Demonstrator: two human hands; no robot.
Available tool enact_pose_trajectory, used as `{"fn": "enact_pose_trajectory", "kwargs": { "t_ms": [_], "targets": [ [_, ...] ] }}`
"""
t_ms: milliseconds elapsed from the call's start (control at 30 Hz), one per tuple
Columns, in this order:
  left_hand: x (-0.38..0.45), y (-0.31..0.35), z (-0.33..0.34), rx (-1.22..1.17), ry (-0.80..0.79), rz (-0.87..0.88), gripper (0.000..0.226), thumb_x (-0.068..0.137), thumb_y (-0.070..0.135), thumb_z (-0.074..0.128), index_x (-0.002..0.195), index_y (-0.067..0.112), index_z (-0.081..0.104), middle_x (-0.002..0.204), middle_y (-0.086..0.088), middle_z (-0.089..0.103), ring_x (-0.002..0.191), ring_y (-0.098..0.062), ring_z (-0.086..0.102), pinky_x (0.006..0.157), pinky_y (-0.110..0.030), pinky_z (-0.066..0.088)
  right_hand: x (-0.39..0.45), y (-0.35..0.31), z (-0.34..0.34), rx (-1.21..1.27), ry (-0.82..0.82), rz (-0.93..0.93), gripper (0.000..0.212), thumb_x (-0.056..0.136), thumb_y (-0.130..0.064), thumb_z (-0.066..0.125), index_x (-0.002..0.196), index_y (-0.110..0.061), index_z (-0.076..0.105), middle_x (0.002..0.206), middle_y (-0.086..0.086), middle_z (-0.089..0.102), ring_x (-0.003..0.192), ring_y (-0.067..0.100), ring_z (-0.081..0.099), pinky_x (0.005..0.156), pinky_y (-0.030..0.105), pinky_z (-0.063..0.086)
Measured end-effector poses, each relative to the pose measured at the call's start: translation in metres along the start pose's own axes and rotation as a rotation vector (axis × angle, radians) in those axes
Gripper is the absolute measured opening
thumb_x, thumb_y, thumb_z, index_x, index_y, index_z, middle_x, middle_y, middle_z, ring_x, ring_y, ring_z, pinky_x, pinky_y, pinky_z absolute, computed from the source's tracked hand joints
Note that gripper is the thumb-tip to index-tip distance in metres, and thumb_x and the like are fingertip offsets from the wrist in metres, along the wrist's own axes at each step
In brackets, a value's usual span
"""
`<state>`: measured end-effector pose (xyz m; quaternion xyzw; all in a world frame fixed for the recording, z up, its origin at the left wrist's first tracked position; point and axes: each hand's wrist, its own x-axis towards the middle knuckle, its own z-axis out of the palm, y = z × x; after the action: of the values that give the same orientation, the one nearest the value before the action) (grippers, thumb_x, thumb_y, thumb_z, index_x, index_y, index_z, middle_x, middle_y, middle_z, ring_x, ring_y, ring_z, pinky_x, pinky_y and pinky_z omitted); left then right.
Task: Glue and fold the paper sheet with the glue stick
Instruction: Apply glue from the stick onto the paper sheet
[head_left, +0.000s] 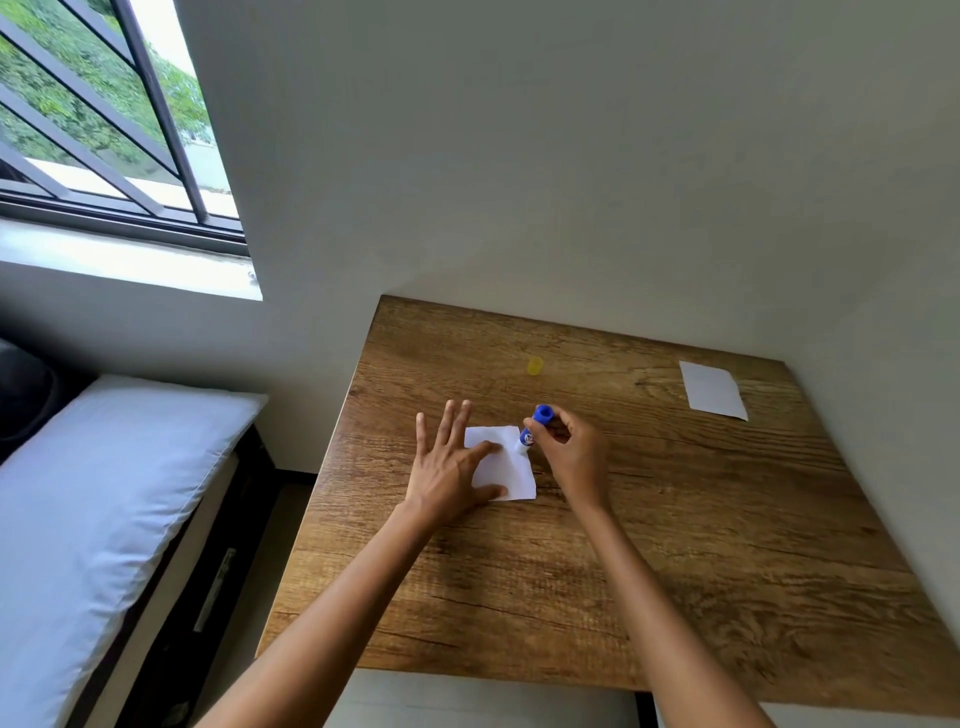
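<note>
Gluing is under way: the left hand (448, 470) lies flat, fingers spread, pinning the paper sheet (506, 464) near the desk (675, 545) middle, while the right hand (569, 451) pinches the glue stick (535, 428), tip apparently touching the sheet's far right corner. Next, spread glue along that edge, then fold.

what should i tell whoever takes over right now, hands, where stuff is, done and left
Left hand: flat, fingers spread, pressing the small white paper sheet onto the wooden table.
Right hand: grips the blue and white glue stick, tilted, its lower tip on the sheet's far right edge.
The yellow cap stands alone further back, so the stick is uncapped. A second white paper piece lies at the far right corner.
Done: cap off, sheet held, stick placed on the paper. How much glue is on cannot be told.
Left: finish gluing, fold the sheet, press it down, probably recap.
</note>
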<state>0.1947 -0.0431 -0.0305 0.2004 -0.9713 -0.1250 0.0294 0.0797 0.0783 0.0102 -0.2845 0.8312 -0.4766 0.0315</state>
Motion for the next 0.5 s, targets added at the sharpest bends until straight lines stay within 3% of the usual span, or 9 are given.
{"fn": "enact_pose_trajectory", "kwargs": {
  "t_ms": [267,500],
  "targets": [
    [-0.004,0.002,-0.004,-0.046,-0.026,-0.025,0.062,0.080,0.059,0.055,0.135,0.036,0.039,0.158,-0.012,-0.007,0.144,-0.029,-0.017,0.110,-0.057,-0.016,-0.037,0.000,-0.009,0.022,0.029,0.017,0.025,0.079,-0.023,0.073,0.101,-0.014,0.070,0.072,-0.024,0.061,0.069,-0.019,0.060,0.061,0.004,0.048],
    [-0.006,0.001,-0.001,-0.117,-0.048,-0.039,0.062,0.080,0.059,0.055,0.136,0.038,0.036,0.158,-0.011,-0.007,0.144,-0.029,-0.017,0.110,-0.057,-0.016,-0.051,0.002,-0.018,0.066,0.110,0.092,0.026,0.077,-0.024,0.074,0.101,-0.014,0.070,0.072,-0.020,0.064,0.069,-0.019,0.059,0.061,-0.001,0.042]
  ]
}}
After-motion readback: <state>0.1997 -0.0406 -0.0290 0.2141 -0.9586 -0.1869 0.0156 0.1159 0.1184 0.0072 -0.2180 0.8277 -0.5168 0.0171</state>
